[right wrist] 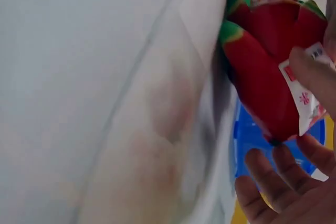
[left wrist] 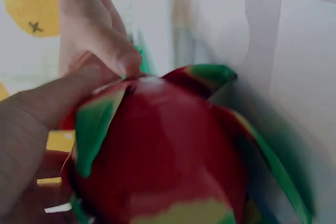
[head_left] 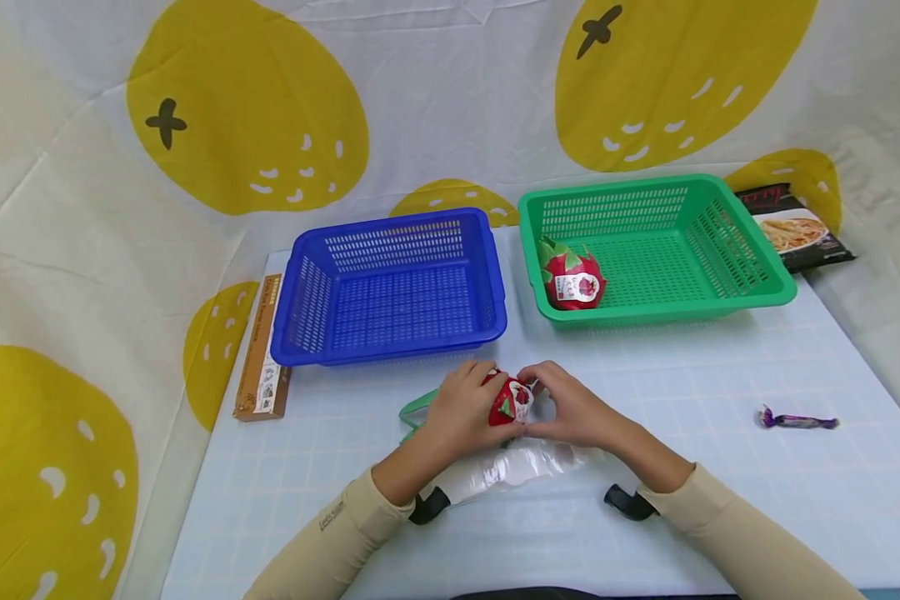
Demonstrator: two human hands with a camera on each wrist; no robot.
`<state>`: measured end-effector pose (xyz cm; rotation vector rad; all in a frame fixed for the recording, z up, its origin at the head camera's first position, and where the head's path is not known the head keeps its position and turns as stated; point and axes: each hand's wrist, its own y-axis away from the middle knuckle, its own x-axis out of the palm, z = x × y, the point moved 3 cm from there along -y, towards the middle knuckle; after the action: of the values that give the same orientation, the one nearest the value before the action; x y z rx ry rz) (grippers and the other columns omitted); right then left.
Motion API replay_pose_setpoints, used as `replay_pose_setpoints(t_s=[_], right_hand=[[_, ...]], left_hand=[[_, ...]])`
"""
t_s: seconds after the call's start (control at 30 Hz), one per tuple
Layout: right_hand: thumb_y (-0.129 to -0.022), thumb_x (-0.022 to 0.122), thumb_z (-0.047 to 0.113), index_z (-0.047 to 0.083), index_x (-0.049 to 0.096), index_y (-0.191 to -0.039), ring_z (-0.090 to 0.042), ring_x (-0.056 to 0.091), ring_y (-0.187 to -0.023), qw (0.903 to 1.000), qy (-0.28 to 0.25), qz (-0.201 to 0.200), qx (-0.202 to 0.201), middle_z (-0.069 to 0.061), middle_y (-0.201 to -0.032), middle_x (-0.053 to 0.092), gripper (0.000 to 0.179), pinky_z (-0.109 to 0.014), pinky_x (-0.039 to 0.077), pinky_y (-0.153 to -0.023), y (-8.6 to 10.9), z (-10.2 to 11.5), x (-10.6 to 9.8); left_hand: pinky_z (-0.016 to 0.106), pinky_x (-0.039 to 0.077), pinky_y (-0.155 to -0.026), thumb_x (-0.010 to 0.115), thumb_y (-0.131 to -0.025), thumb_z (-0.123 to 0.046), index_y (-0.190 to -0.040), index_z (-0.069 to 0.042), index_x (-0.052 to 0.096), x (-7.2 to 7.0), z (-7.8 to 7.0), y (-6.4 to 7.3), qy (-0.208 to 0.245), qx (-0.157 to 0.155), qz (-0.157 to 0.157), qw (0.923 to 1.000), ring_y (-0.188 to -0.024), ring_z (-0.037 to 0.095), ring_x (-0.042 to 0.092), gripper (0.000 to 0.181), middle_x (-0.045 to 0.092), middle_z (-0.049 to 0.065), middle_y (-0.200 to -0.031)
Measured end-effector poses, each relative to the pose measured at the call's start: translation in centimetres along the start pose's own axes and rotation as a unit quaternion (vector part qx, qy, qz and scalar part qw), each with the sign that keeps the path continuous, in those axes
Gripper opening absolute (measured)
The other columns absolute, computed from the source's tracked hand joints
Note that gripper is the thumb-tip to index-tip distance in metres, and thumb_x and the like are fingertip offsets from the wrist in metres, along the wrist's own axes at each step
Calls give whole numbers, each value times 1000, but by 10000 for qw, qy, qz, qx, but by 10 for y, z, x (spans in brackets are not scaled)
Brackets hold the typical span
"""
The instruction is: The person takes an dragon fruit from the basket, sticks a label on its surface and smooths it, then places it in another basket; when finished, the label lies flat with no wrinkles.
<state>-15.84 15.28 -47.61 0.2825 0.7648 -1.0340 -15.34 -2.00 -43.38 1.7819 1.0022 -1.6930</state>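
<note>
Both hands are at a red dragon fruit (head_left: 501, 408) with green-tipped scales, over the near middle of the table. My left hand (head_left: 461, 408) grips it from the left, thumb along its near side. From the right, my right hand (head_left: 573, 410) holds it between thumb and fingers. In the right wrist view that thumb lies on the fruit's white label (right wrist: 304, 97), while the other fingers spread at its lower tip. A clear plastic bag (head_left: 495, 473) lies beneath the hands. Beside the left hand a green strip (head_left: 412, 408) shows, partly hidden.
A blue basket (head_left: 390, 348) stands behind the hands. The green basket (head_left: 667, 310) at back right has another labelled dragon fruit (head_left: 576, 283) in it. A brown box (head_left: 258, 367) lies left, a purple-wrapped candy (head_left: 798, 420) right, and a black food packet (head_left: 795, 229) far right.
</note>
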Motion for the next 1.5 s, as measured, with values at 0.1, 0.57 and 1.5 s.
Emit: replay_pose_setpoints(t_s=[0.1,0.57,1.5], right_hand=[[-64,87,31,9,46,-133,-18,50,-115,9995,-41,300,-82,-2,-129,50,84,-43,47,-94,-6,2,-1],[-56,88,42,22,40,-139,-19,52,-115,9936,638,927,-22,-2,-137,42,97,-37,52,-87,-24,10,13],[-79,70,-4,16,35,-143,-6,33,-120,8981,-2860,-2910,1644,9,-130,42,76,-10,50,-67,54,-26,-225]], left_hand=[[39,51,-86,71,-73,-59,-118,-12,64,-7,7,7,591,9,-421,9974,-112,23,52,66,58,8,-121],[42,48,-93,46,-98,-29,-111,-9,68,-18,29,17,3481,-618,-1224,9274,-111,17,56,32,64,3,-113],[30,50,-82,37,-103,-31,-107,-1,67,23,15,-27,5142,-1329,-566,8454,-92,20,62,42,68,11,-99]])
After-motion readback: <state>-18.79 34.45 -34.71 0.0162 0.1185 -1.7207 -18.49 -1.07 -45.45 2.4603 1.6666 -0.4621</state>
